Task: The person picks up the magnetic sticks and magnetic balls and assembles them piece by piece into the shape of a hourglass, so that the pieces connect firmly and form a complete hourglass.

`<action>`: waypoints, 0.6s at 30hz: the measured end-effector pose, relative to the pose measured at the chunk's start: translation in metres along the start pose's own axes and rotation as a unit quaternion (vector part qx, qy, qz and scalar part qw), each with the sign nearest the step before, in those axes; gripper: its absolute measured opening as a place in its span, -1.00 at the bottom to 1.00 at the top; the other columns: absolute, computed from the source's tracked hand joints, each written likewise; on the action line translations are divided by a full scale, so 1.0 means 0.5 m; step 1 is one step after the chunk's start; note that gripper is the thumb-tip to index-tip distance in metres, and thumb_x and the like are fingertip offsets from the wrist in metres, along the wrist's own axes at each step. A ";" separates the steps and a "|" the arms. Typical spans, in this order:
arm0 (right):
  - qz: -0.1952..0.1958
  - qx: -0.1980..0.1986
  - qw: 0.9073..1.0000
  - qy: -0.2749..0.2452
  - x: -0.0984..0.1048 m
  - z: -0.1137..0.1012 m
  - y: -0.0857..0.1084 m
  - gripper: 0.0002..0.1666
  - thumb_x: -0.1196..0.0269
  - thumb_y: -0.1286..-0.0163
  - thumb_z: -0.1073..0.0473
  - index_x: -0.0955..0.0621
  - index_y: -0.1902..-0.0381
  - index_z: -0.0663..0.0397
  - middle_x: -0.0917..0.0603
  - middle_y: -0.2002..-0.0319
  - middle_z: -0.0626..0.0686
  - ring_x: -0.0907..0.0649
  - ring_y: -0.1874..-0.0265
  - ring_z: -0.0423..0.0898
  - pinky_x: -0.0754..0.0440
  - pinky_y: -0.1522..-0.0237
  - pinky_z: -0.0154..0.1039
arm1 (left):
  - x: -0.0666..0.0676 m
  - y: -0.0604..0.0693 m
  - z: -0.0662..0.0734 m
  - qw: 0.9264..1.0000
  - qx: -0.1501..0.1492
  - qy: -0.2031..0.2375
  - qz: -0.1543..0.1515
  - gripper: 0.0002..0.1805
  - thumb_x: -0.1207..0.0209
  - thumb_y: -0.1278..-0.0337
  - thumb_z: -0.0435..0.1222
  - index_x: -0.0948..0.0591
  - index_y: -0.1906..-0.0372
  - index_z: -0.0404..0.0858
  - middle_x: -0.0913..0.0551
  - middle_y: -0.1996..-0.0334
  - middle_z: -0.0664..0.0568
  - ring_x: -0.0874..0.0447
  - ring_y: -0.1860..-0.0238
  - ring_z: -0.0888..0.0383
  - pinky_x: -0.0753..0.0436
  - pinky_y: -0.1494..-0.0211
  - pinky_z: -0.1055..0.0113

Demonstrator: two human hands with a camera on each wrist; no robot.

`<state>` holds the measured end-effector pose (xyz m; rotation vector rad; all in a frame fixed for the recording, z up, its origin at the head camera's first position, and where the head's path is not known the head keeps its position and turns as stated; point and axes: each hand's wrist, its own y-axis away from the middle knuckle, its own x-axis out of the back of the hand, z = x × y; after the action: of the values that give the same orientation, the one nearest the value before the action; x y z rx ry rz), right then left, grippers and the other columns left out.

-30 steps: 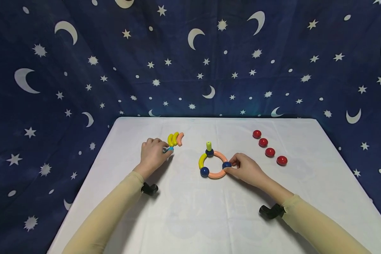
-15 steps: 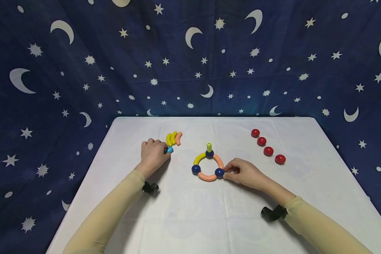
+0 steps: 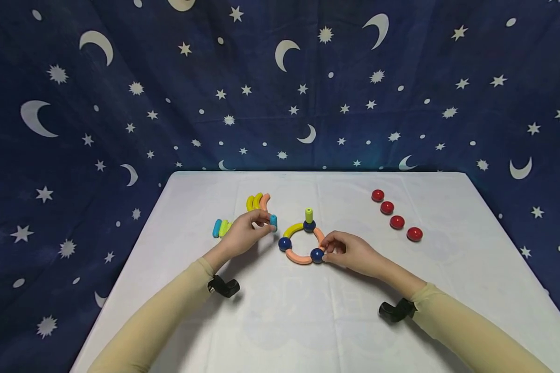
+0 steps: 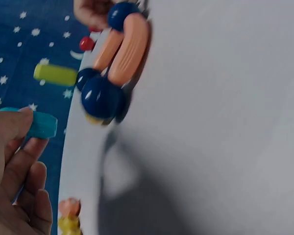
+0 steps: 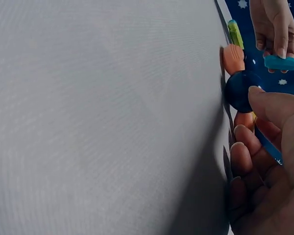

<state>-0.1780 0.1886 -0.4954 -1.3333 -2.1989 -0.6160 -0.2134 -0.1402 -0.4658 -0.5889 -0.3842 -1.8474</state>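
My left hand (image 3: 243, 234) pinches a short blue rod (image 3: 273, 223) between thumb and fingers, holding it upright above the table just left of a ring. The ring joins three dark blue balls with one yellow curved rod (image 3: 293, 229) and two salmon curved rods (image 3: 298, 257). On its far ball (image 3: 309, 226) a yellow-green rod (image 3: 309, 215) stands upright. At the ring's near right, my right hand (image 3: 355, 252) pinches a dark blue ball (image 3: 317, 255); the right wrist view shows the thumb on this ball (image 5: 242, 91), with the index fingertip partly hidden.
Several red balls (image 3: 397, 222) lie in a slanting row at the right. Behind the left hand are yellow and salmon curved rods (image 3: 259, 200). Blue and yellow-green straight rods (image 3: 218, 228) lie to its left, partly covered. A starry cloth (image 3: 242, 103) hangs behind the table.
The left hand has lifted the blue rod and carried it right, toward the ring, uncovering straight rods. The ring has turned and shifted left, with the right hand staying at its near-right ball.
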 end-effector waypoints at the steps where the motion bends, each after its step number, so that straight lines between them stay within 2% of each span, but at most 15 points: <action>1: -0.001 0.003 1.000 -0.002 0.000 0.001 0.000 -0.66 -0.50 -0.28 0.03 -0.68 0.01 -0.20 -0.62 0.27 -0.12 -0.54 0.27 -0.06 -0.51 0.27 -0.24 | -0.006 0.002 0.002 1.000 -0.004 0.006 -0.006 -0.72 -0.31 -0.37 -0.17 -0.67 -0.08 -0.15 -0.66 0.06 0.10 -0.56 0.03 0.10 -0.57 0.03 0.17; 6: -0.008 0.012 1.000 -0.010 0.000 0.004 0.002 -0.65 -0.48 -0.30 0.03 -0.73 -0.04 -0.22 -0.61 0.27 -0.10 -0.54 0.24 -0.05 -0.53 0.24 -0.21 | -0.032 0.009 0.009 1.000 -0.008 0.010 -0.023 -0.77 -0.33 -0.35 -0.19 -0.69 -0.04 -0.08 -0.67 0.12 0.16 -0.56 0.09 0.14 -0.57 0.09 0.18; 12: -0.009 0.009 1.000 -0.025 0.002 0.005 0.000 -0.67 -0.47 -0.31 0.06 -0.73 -0.03 -0.20 -0.63 0.26 -0.08 -0.55 0.23 -0.03 -0.53 0.23 -0.21 | -0.047 0.015 0.011 0.999 -0.014 -0.001 -0.037 -0.78 -0.32 -0.36 -0.17 -0.68 -0.04 -0.03 -0.64 0.10 0.22 -0.55 0.07 0.18 -0.58 0.04 0.19; 15: 0.008 -0.010 0.999 -0.037 0.009 0.007 -0.007 -0.72 -0.42 -0.36 0.09 -0.72 -0.02 -0.12 -0.63 0.26 -0.05 -0.55 0.25 -0.02 -0.54 0.27 -0.23 | -0.050 0.017 0.009 0.999 -0.014 0.004 -0.043 -0.78 -0.31 -0.36 -0.18 -0.66 -0.04 -0.02 -0.63 0.08 0.21 -0.56 0.06 0.17 -0.58 0.02 0.18; 18: 0.041 -0.034 0.998 -0.035 0.017 0.011 -0.023 -0.74 -0.35 -0.43 0.10 -0.69 -0.04 -0.04 -0.61 0.29 -0.01 -0.54 0.29 -0.02 -0.54 0.33 -0.23 | -0.050 0.019 0.007 0.999 -0.013 0.004 -0.048 -0.76 -0.33 -0.35 -0.20 -0.65 -0.06 -0.04 -0.65 0.08 0.21 -0.57 0.06 0.15 -0.58 0.01 0.16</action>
<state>-0.1927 0.1930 -0.4959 -1.4925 -2.1834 -0.6267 -0.1968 -0.1222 -0.4775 -0.5885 -0.3885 -1.9479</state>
